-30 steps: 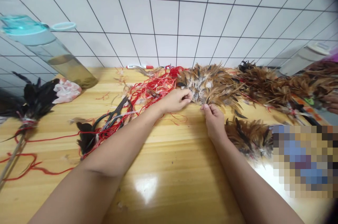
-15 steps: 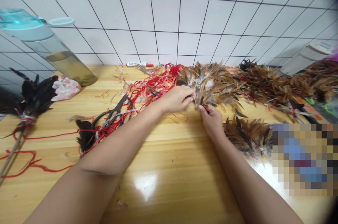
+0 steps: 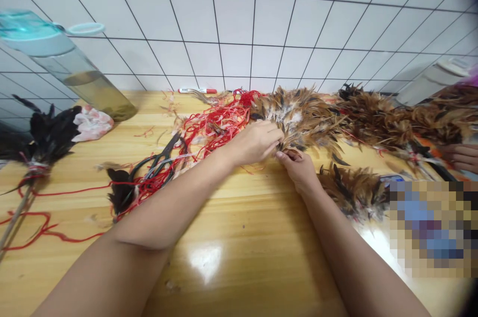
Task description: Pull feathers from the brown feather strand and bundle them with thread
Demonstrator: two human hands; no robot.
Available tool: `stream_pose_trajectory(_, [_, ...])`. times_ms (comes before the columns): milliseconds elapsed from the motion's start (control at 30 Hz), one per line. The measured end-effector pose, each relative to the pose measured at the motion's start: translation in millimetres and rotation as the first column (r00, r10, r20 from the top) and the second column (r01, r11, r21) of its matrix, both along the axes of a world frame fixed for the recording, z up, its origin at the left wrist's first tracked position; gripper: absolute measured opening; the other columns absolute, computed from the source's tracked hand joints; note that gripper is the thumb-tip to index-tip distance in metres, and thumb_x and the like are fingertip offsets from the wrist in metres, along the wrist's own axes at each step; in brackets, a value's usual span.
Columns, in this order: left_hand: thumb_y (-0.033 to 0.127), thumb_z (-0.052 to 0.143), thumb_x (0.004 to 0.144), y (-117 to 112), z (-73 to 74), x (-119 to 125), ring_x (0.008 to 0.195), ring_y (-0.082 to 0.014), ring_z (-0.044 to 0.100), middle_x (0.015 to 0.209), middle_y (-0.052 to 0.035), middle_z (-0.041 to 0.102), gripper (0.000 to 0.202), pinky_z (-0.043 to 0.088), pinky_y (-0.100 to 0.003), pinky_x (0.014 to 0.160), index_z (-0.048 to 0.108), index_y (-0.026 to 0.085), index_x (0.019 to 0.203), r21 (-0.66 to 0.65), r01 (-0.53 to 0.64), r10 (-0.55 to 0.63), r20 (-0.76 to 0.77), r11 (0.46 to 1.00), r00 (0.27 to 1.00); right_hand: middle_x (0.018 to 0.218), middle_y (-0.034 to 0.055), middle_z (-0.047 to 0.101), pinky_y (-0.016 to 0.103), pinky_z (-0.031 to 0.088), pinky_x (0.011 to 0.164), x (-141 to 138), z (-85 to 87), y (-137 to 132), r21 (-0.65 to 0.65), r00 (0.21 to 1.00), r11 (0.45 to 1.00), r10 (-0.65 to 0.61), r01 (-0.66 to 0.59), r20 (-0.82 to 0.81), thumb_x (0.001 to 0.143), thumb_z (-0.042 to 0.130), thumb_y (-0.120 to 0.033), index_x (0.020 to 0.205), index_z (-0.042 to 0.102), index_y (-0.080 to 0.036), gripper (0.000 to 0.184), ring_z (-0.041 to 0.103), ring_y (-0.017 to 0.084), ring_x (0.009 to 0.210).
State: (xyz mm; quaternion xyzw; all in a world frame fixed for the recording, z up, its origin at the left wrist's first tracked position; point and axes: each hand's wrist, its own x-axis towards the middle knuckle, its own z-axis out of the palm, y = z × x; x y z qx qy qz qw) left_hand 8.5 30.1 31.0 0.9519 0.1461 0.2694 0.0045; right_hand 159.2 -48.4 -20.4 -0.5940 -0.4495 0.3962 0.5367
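Observation:
My left hand (image 3: 259,141) is closed at the near edge of a pile of brown feathers (image 3: 298,107); its fingertips are turned away, so what they pinch is hidden. Just right of it, my right hand (image 3: 298,168) pinches thumb against fingers, with small brown feathers at the fingertips. The two hands almost touch. Beside my left hand lies a tangle of red string (image 3: 220,120). Black-handled scissors (image 3: 159,161) rest on more red string left of my forearm.
A water bottle (image 3: 87,78) stands at the left, near a black feather duster (image 3: 52,132) with a stick handle. A marker (image 3: 197,91) lies by the wall. More feather bundles (image 3: 351,187) lie to the right. Another person's hand (image 3: 463,156) shows at the right edge.
My left hand has shifted slightly right and turned, closing in on my right hand. The right hand moved a little left. Another person's hand has appeared at the right edge.

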Motion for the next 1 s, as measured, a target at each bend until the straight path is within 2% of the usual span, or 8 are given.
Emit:
stream_pose_trajectory(133, [0.02,0.042,0.091,1.7,-1.6,1.1,0.09,-0.018,0.055,0.092,-0.0072,0.062,0.018,0.043,-0.032,0.084,0.058,0.016,0.096,-0.076,0.011,-0.002,0.121,0.997,0.993,0.063,-0.0017,0.057,0.028,0.04,0.065,-0.3,3.8,-0.8,0.01,0.998,1.0,-0.004,0.004,-0.062,0.059,0.075,-0.044,0.063,0.06,-0.019,0.029,0.049,0.013,0.063])
stream_pose_trajectory(233, [0.02,0.046,0.089,13.3,-5.0,-4.8,0.1,-0.0199,0.052,0.103,-0.0087,0.061,0.019,0.042,-0.035,0.09,0.058,0.016,0.104,-0.163,-0.178,0.216,0.252,0.97,0.943,0.058,-0.0038,0.051,0.026,0.036,0.059,1.2,7.7,-2.2,0.016,0.991,1.0,-0.019,0.022,-0.134,0.062,0.074,-0.044,0.061,0.058,-0.019,0.03,0.042,0.01,0.057])
stream_pose_trajectory(300, [0.018,0.048,0.087,24.0,-10.4,-10.8,0.096,-0.0205,0.052,0.098,-0.0081,0.06,0.016,0.042,-0.036,0.088,0.06,0.016,0.097,-0.227,-0.338,0.388,0.241,0.914,0.889,0.054,-0.0052,0.046,0.025,0.032,0.055,2.5,9.8,-3.0,0.019,0.981,0.999,-0.038,0.043,-0.191,0.062,0.074,-0.045,0.059,0.055,-0.019,0.032,0.037,0.009,0.053])
stream_pose_trajectory(367, [0.015,0.05,0.084,33.3,-17.8,-16.0,0.09,-0.0203,0.051,0.089,-0.0066,0.058,0.013,0.042,-0.037,0.086,0.063,0.017,0.086,-0.246,-0.418,0.462,0.162,0.875,0.872,0.054,-0.0054,0.045,0.025,0.029,0.053,3.5,10.5,-3.1,0.016,0.973,0.998,-0.059,0.064,-0.222,0.063,0.074,-0.047,0.06,0.055,-0.019,0.034,0.034,0.008,0.051])
stream_pose_trajectory(533, [0.014,0.048,0.084,40.5,-33.7,-21.2,0.09,-0.022,0.045,0.091,-0.0085,0.057,0.023,0.041,-0.034,0.074,0.068,0.021,0.093,-0.093,-0.379,0.383,0.034,0.921,0.923,0.057,-0.0041,0.049,0.025,0.027,0.05,4.8,7.6,-1.2,0.005,0.969,0.995,-0.095,0.099,-0.226,0.062,0.073,-0.051,0.068,0.061,-0.019,0.035,0.034,0.008,0.051])
stream_pose_trajectory(633, [0.013,0.047,0.084,41.4,-39.6,-22.7,0.088,-0.0224,0.042,0.09,-0.0087,0.056,0.027,0.038,-0.033,0.069,0.069,0.024,0.096,-0.05,-0.396,0.396,-0.003,0.917,0.918,0.057,-0.0039,0.048,0.025,0.027,0.049,5.0,6.6,-0.8,0.01,0.972,0.994,-0.102,0.106,-0.21,0.063,0.072,-0.053,0.068,0.061,-0.019,0.037,0.033,0.009,0.05])
stream_pose_trajectory(833, [0.014,0.047,0.086,49.1,-49.8,-22.1,0.09,-0.0225,0.04,0.092,-0.0079,0.053,0.033,0.037,-0.033,0.07,0.066,0.029,0.109,-0.053,-0.411,0.413,0.026,0.91,0.91,0.055,-0.0043,0.046,0.025,0.028,0.05,2.9,5.9,-2.0,0.01,0.981,0.994,-0.11,0.113,-0.158,0.066,0.069,-0.054,0.07,0.061,-0.018,0.037,0.034,0.009,0.05])
stream_pose_trajectory(1000, [0.017,0.048,0.087,53.3,-51.9,-16.9,0.089,-0.0227,0.039,0.09,-0.0088,0.054,0.025,0.036,-0.033,0.069,0.069,0.025,0.098,-0.007,-0.426,0.425,0.061,0.905,0.903,0.055,-0.0043,0.046,0.026,0.03,0.053,0.6,6.2,-2.8,0.015,0.986,0.994,-0.11,0.112,-0.124,0.065,0.069,-0.054,0.067,0.059,-0.018,0.037,0.034,0.009,0.052])
